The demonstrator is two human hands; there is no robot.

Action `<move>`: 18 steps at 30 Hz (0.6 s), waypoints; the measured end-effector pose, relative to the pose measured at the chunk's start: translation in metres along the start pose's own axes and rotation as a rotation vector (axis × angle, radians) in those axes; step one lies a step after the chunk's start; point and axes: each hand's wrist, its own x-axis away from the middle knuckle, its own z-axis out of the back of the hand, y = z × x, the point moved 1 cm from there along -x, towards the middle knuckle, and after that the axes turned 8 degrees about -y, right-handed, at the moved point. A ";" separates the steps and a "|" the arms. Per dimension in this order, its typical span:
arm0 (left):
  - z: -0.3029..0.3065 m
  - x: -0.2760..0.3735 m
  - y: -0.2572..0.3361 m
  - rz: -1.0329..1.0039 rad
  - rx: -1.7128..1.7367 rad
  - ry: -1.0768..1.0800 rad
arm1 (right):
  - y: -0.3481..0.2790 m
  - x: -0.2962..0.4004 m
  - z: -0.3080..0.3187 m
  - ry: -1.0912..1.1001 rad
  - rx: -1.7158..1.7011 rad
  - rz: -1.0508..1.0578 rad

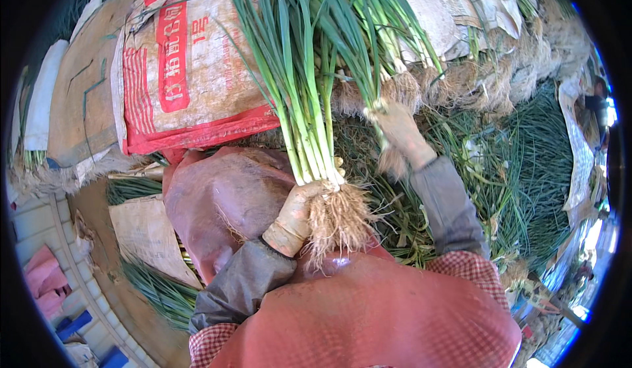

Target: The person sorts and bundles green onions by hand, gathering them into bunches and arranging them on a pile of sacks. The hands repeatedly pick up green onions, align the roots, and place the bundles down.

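A bunch of green onions (308,141) is gripped low on its white stems by my left hand (291,215). Its shaggy pale roots (338,220) hang below the fist, over my lap, and the long leaves point away from me. To the right, my right hand (402,133) is closed around a smaller set of green onions (368,79), whose roots dangle beneath the hand, slightly blurred. Just beyond that hand, more green onions (395,42) lie on the pile with their roots towards me. A reddish plastic apron (375,299) covers my body and knees.
A white and red printed woven sack (222,62) lies over the pile ahead. Loose leaves and trimmings (405,215) litter the ground between my knees and right arm. A large heap of green onions (538,170) stands right. More lie left under a pale sheet (148,225), beside bare brown floor (108,269).
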 end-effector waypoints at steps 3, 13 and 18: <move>-0.005 -0.005 -0.005 0.017 -0.016 -0.051 | -0.005 0.039 -0.023 -0.198 -0.587 0.085; 0.003 0.002 -0.014 0.156 0.111 0.006 | -0.011 0.018 -0.055 -0.309 -1.091 0.196; 0.004 0.006 -0.016 0.047 0.142 0.005 | 0.022 0.090 -0.038 -0.394 -1.242 0.225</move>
